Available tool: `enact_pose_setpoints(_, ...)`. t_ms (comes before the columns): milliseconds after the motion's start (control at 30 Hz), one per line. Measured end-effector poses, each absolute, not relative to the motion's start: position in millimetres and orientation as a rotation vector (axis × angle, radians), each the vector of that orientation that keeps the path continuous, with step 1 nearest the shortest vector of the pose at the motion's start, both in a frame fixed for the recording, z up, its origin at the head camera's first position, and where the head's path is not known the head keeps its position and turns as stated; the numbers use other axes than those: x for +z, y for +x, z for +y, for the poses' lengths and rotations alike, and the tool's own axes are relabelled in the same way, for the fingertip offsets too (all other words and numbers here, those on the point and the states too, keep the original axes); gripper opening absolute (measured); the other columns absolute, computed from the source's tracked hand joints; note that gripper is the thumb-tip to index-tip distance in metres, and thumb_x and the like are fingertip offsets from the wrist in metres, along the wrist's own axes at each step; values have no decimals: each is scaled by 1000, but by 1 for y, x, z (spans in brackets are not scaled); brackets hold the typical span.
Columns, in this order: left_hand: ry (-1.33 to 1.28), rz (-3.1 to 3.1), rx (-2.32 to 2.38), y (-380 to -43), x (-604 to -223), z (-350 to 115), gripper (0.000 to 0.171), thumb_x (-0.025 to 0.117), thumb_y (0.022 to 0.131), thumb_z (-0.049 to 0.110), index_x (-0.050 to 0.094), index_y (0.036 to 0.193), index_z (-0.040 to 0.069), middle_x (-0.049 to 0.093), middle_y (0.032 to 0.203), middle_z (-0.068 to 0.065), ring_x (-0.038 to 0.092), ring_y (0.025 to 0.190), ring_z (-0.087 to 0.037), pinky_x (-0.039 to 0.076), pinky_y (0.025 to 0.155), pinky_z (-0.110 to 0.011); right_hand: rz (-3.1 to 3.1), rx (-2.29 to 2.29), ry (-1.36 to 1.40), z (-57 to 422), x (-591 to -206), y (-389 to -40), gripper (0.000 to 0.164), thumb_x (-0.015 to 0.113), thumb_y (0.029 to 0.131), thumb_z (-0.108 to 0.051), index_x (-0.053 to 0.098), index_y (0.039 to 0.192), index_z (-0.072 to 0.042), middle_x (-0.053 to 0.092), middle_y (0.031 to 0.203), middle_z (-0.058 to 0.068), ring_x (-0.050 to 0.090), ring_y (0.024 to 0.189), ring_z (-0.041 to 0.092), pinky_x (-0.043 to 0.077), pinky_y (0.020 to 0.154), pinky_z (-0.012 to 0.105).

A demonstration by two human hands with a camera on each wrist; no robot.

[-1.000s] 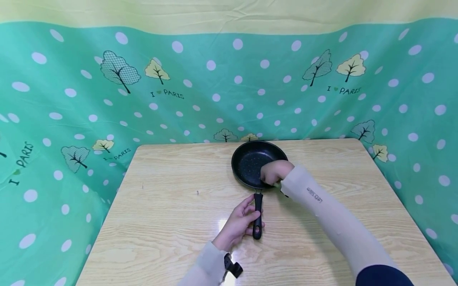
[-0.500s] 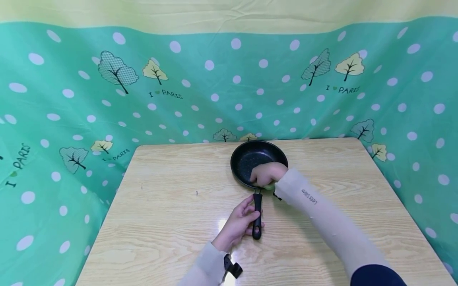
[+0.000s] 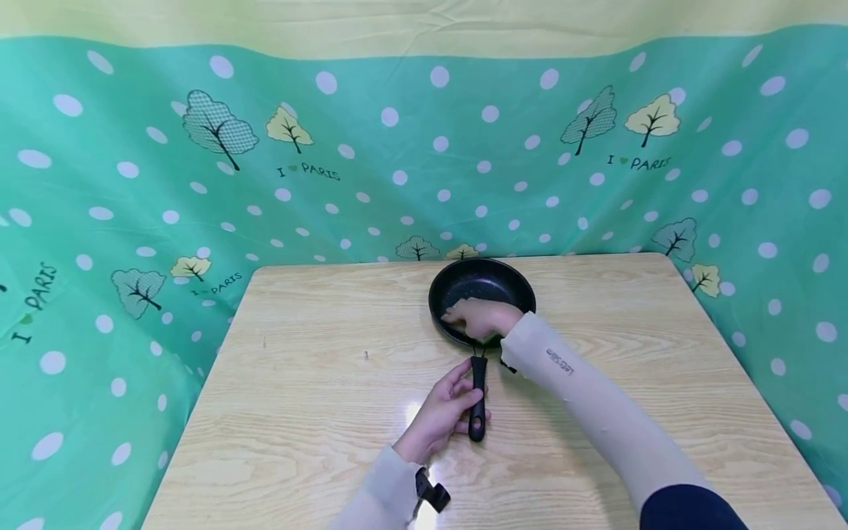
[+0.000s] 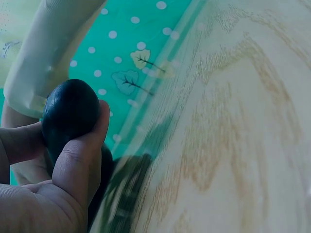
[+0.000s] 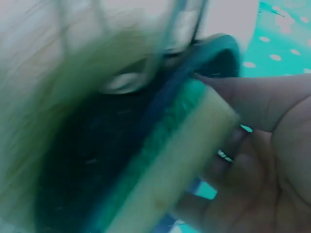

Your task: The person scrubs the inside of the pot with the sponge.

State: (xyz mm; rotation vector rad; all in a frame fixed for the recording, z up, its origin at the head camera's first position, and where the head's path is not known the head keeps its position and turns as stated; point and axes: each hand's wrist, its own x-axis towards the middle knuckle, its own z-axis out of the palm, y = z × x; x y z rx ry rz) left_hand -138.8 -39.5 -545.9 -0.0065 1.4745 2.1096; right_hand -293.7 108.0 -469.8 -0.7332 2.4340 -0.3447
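The left hand point(image 3: 440, 408) and right hand point(image 3: 485, 316) were bare. The whitish left sleeve point(image 3: 380, 493) reached the wrist, where a blocky black fitting point(image 3: 433, 495) showed. The matching right sleeve point(image 3: 596, 419) bore small dark lettering point(image 3: 559, 361), seemingly "Let's Slim". Above it came a navy upper sleeve point(image 3: 692, 509) with a curved edge; black peeked from beneath the right cuff.

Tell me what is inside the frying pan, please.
The right hand, holding a sponge; the frying pan shows black floor beyond, but whatever lies beneath them is covered.

room type unclear; dotted cloth point(image 3: 411, 129) hangs round a wood-grain table point(image 3: 311, 405)
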Motion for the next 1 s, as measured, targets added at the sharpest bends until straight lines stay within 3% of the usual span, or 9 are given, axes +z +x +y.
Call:
enact_pose_setpoints(200,3,1480,2104,-138,-546,-39,68,59,106,2,30,167,11,62,123,-14,74,84,-24,65,64,-31,2496,-428,-740,110,-485,-301,66,54,99,9,45,161,-14,33,170,10,21,159,37,20,130,51)
enact_pose_setpoints(700,2,1498,2107,-137,-544,-39,69,60,106,4,29,167,11,62,125,-18,75,88,-27,65,63,-32,2592,-419,-717,128,-493,-328,65,53,101,8,39,163,-9,29,171,15,21,158,38,18,130,51)
enact_pose_setpoints(867,-1,1494,2112,-137,-544,-39,69,60,106,4,29,167,11,61,126,-19,75,88,-27,66,64,-33,2608,-406,-630,140,-489,-331,64,52,101,10,40,162,-7,29,170,16,25,157,38,33,125,46)
enact_pose_setpoints(933,-5,1489,2118,-137,-544,-39,69,60,106,3,29,167,11,61,126,-19,74,87,-27,66,64,-33,2591,-404,-574,144,-486,-331,65,51,101,11,39,162,-7,29,170,17,39,151,36,50,108,42)
enact_pose_setpoints(1000,-6,1484,2123,-137,-545,-39,69,60,106,3,29,167,11,61,125,-18,74,87,-26,65,63,-31,2569,-384,-523,146,-482,-330,65,50,101,11,40,162,-8,31,170,17,54,137,36,59,87,36)
